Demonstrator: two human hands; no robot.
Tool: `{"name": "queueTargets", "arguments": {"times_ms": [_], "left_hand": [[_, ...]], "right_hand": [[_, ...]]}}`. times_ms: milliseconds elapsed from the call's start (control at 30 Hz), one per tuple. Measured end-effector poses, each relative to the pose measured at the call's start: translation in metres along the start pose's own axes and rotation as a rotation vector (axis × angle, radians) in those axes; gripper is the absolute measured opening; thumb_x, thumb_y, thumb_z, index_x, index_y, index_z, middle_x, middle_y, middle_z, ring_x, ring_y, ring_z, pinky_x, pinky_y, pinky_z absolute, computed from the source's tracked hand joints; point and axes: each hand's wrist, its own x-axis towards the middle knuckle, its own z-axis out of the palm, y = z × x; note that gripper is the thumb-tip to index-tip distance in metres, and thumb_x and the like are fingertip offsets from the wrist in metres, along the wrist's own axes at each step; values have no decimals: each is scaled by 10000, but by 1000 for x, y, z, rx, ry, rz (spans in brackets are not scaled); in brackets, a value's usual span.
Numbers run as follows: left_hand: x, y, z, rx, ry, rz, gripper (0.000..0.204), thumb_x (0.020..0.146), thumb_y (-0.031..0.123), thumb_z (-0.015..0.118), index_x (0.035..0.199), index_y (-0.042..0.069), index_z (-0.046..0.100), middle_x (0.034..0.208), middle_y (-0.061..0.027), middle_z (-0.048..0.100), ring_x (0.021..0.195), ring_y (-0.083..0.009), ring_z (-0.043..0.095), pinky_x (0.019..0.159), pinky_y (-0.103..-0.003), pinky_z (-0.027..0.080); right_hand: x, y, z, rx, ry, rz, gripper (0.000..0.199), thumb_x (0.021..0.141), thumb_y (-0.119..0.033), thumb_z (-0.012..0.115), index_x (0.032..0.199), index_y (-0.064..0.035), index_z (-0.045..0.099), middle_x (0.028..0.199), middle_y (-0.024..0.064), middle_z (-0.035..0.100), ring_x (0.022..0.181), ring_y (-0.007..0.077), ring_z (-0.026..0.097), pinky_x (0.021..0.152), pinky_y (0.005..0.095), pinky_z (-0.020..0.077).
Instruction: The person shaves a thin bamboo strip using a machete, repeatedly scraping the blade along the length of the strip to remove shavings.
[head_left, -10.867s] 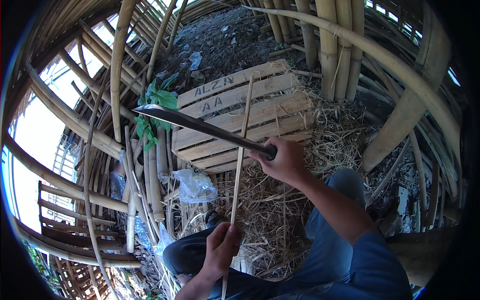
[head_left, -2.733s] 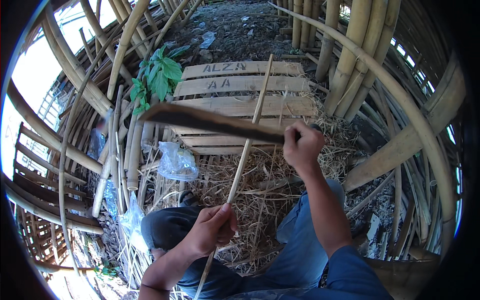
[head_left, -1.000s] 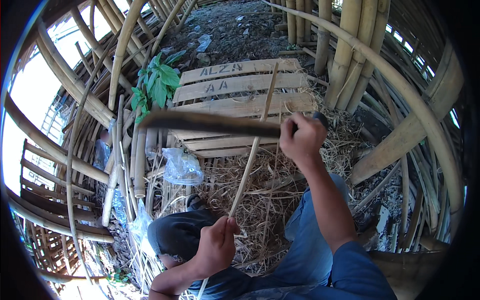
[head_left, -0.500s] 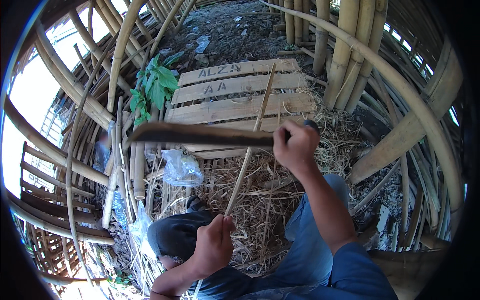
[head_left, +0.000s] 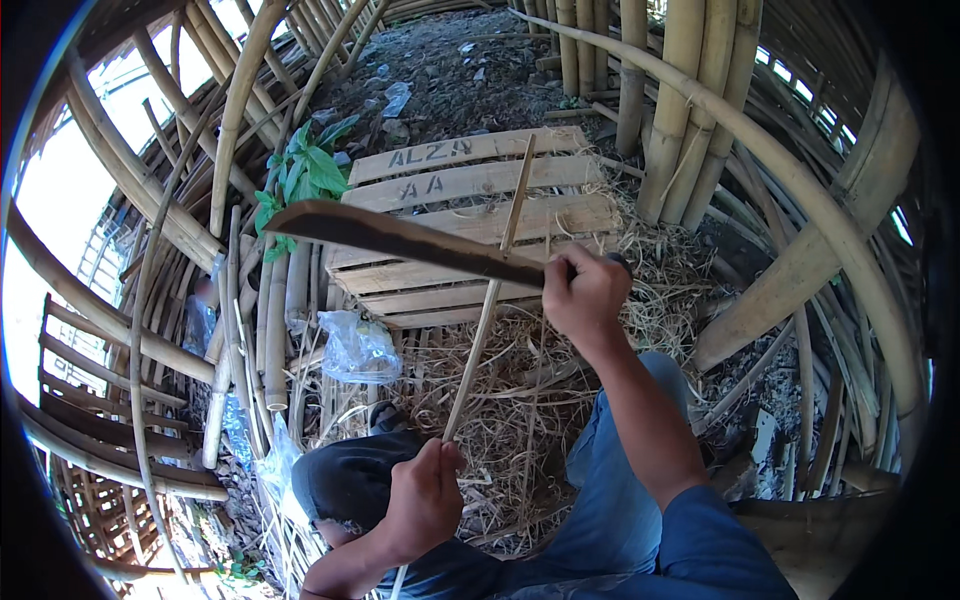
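My left hand is closed around the lower part of a thin bamboo strip, which slants up and away over a slatted wooden panel. In my right hand is the handle of a machete, gripped in a fist. Its long dark blade points left, tip a little raised, and crosses the strip just left of that fist. Whether blade and strip touch, I cannot tell. The strip's lower end passes through my left fist and shows again beneath it.
Pale shavings cover the ground between my legs. A clear plastic bag lies left of them, near a leafy green plant. Thick bamboo poles stand at the right, and a bamboo frame curves along the left.
The machete blade has tilted, its tip higher on the left and its base slightly lower against the strip. My left hand keeps its hold on the strip. The view has shifted slightly.
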Motion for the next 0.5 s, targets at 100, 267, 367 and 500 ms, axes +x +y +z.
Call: {"name": "queueTargets", "arguments": {"times_ms": [100,267,367,500], "left_hand": [[2,3,-2,-3,-1,-9,230,959,75,458,753,-2,524,490,-139,479,392,-253,511,405,-335,366],[2,4,-1,-58,11,32,279,974,99,434,747,-8,558,466,-45,429,408,-88,404,409,-279,310],[0,1,3,-52,-19,-2,280,974,99,434,748,-7,559,465,-39,425,407,-79,397,408,-276,307],[-2,1,0,-87,-13,-12,277,975,102,432,754,-6,560,468,-30,419,406,-75,389,407,-271,304]], "right_hand": [[-4,-4,6,72,94,-235,154,740,-82,569,591,-46,556,495,112,519,413,269,526,421,351,381],[14,13,-2,-37,113,-101,193,720,-122,566,542,-70,516,436,90,487,362,245,496,383,349,377],[1,6,6,-10,131,-137,188,711,-116,564,537,-73,509,432,84,495,361,242,500,385,339,373],[2,-6,5,52,127,-377,185,713,-121,567,544,-67,513,429,97,482,352,257,482,384,367,367]]}}
